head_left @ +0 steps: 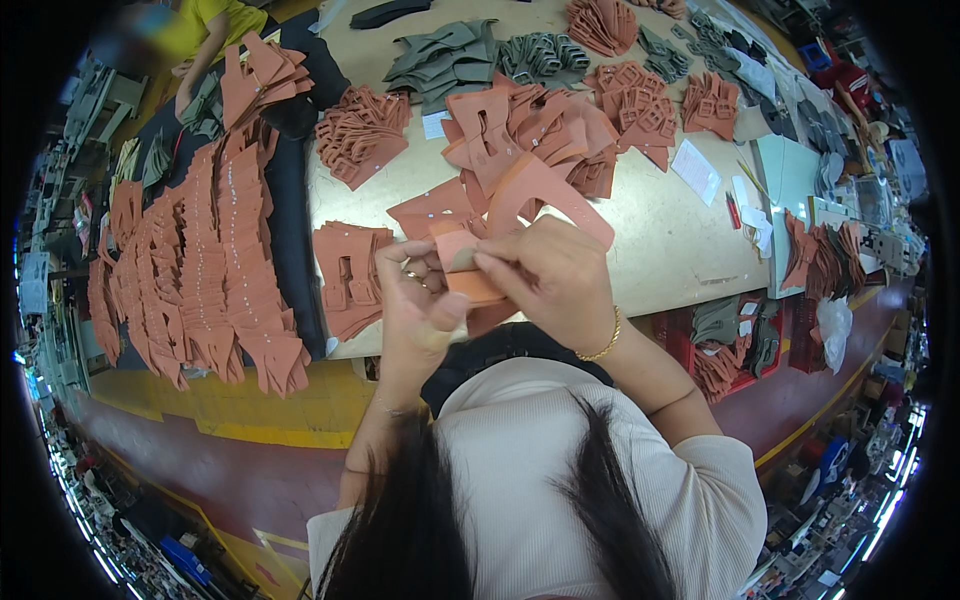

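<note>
Over the table's near edge, my left hand (412, 305) holds up an orange-brown cut piece (474, 287), its fingers behind it and the thumb at its lower side. My right hand (560, 268) pinches the same piece from the other side. A small grey-green patch (461, 260) shows on the piece by my right fingertips; whether it is part of the piece I cannot tell. Just behind my right hand is a curved orange-brown piece (545, 190) with a wide opening. To the left of my left hand lies a stack of orange-brown pieces with slots (350, 270).
Heaps of orange-brown pieces (520, 125) and grey-green pieces (445, 60) cover the table's (640, 235) far side. Long overlapping rows (205, 255) lie on a dark surface at left. A person in yellow (215, 35) works at far left. A red crate (722, 350) stands at right.
</note>
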`<state>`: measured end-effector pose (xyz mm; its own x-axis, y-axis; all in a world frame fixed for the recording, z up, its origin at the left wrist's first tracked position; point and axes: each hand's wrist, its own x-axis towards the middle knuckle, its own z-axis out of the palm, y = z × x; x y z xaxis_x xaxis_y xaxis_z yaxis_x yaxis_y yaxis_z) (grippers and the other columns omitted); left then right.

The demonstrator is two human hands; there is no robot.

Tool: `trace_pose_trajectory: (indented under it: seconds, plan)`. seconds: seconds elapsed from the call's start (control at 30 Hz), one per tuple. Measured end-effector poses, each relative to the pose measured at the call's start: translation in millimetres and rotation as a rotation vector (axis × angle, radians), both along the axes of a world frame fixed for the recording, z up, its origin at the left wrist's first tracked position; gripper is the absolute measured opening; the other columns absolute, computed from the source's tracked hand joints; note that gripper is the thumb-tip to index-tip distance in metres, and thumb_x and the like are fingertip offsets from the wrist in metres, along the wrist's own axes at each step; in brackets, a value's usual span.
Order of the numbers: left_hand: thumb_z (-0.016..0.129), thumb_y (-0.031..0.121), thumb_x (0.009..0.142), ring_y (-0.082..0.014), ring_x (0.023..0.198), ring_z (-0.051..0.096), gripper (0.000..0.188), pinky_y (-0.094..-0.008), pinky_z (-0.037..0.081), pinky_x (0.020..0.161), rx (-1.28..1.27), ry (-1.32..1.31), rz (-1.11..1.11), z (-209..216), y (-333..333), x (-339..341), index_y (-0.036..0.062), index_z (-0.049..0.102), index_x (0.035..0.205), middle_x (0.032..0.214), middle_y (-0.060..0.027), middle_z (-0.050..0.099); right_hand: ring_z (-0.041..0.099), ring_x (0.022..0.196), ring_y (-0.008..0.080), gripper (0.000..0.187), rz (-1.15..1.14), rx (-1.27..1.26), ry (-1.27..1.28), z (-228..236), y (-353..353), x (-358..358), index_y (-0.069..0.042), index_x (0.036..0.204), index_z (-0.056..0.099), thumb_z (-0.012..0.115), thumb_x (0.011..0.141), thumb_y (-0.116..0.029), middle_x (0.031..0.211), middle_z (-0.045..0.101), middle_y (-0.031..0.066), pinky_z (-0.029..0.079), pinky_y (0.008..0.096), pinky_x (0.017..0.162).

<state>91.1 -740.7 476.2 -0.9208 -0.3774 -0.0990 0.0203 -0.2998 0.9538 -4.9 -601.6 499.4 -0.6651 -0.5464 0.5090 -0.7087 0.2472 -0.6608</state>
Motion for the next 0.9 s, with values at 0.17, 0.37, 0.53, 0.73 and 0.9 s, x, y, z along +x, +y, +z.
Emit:
trace_pose_trajectory:
  seconds: [0.17,0.37,0.53,0.73,0.9]
  plan:
    - [0.071,0.007,0.083,-0.0183,0.113,0.05,0.054,-0.032,0.04,0.099,0.104,-0.042,-0.102,4.8,-3.6,-0.1,0.0003,0.038,0.124,0.121,-0.0129,0.05,0.06,0.059,0.0153,0.013,0.056,-0.056,-0.364,-5.1,2.3,2.9,-0.003,0.087,0.07,0.073,0.079,-0.013,0.071,0.066,0.005,0.047,0.0261,0.054]
    - [0.063,0.008,0.088,-0.0169,0.117,0.051,0.051,-0.0305,0.04,0.1,0.137,-0.093,-0.183,4.9,-13.3,2.8,-0.0042,0.043,0.133,0.125,-0.013,0.055,0.063,0.068,0.0062,0.016,0.108,-0.12,-0.874,-9.8,7.1,-2.0,0.002,0.09,0.069,0.07,0.085,-0.014,0.077,0.069,0.0044,0.051,0.0215,0.061]
    - [0.059,0.01,0.091,-0.0167,0.116,0.053,0.049,-0.0295,0.04,0.1,0.141,-0.096,-0.18,2.4,-12.5,2.1,-0.0046,0.043,0.135,0.125,-0.0126,0.055,0.063,0.069,0.0061,0.018,0.147,-0.17,-0.931,-14.6,7.6,-3.1,0.004,0.091,0.067,0.069,0.086,-0.013,0.076,0.068,0.0043,0.052,0.0208,0.063]
    - [0.06,0.009,0.091,-0.0165,0.116,0.051,0.049,-0.0299,0.039,0.1,0.084,-0.084,-0.171,-0.8,-9.5,-0.1,-0.0027,0.043,0.136,0.125,-0.0117,0.055,0.06,0.067,0.0055,0.019,0.148,-0.161,-1.083,-27.8,9.5,-10.2,0.003,0.093,0.067,0.07,0.086,-0.015,0.076,0.066,0.0024,0.051,0.0207,0.06]
    - [0.071,0.013,0.083,-0.0195,0.117,0.049,0.06,-0.033,0.039,0.1,0.117,-0.226,-0.378,-2.3,-21.3,3.2,-0.0002,0.043,0.135,0.124,-0.0108,0.053,0.06,0.072,0.0048,0.02,0.196,-0.25,-1.206,-46.8,9.4,-9.3,0.001,0.095,0.064,0.067,0.088,-0.017,0.081,0.065,0.002,0.05,0.0204,0.062]
